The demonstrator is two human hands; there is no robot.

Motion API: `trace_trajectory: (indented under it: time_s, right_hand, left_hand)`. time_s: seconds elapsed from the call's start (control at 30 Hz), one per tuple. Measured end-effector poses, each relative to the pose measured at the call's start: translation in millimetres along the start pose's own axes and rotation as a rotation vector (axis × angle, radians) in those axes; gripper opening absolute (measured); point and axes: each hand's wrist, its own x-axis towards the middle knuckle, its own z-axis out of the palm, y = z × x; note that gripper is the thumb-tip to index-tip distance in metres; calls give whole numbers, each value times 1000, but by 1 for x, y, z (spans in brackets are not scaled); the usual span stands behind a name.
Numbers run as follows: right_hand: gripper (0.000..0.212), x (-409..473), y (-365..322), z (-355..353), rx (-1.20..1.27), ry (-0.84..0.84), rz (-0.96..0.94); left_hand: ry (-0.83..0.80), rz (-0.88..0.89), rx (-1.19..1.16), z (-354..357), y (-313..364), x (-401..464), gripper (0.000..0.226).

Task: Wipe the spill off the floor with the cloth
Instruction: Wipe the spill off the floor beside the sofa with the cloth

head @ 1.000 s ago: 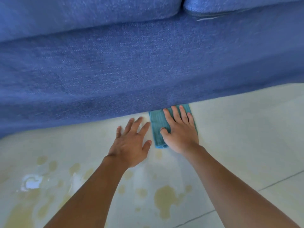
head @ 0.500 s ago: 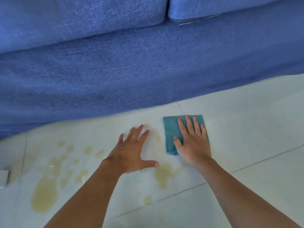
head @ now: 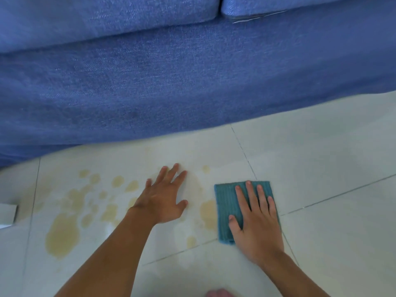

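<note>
Head view: your right hand presses flat, fingers slightly spread, on the folded teal ribbed cloth, which has slid back from the blue fabric sofa since a second ago and now lies on the pale tiled floor. Yellowish spill puddles lie left of the cloth, one blotch touching its edge. Your left hand rests open, fingers splayed, among them.
</note>
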Motion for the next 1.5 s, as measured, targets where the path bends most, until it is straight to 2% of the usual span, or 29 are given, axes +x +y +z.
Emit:
trace_trajectory:
  time_s: [0.17,0.4,0.67,0.9,1.13,1.3,1.5]
  right_hand:
    - [85,74,-13,-23,8,-45,-34]
    - [84,134,-44,-31,-73,-120,-304]
    - [78,138,-48,-31,-87,-119,-303]
    - [76,100,-44,-23,-29,-89,-129]
    - [76,1,-45,4,10,-8,65]
    - [78,-51,-43,18,-58,-26,24]
    - [85,-28,-43,9,-27,-39,-22]
  left_hand:
    - [-10,17,-18,-2,-4,0,88]
    - [-8,-10,-91,-5,-4,0,104]
    - [-36,13,-76,-3,-9,2,127]
    - [-63,72,-55,-5,-29,-12,136]
    - [-72,17,41,14,-30,-40,143]
    - [-46,-1,-15,24,-31,-44,145]
    - [-28,10,-23,24,-31,-44,145]
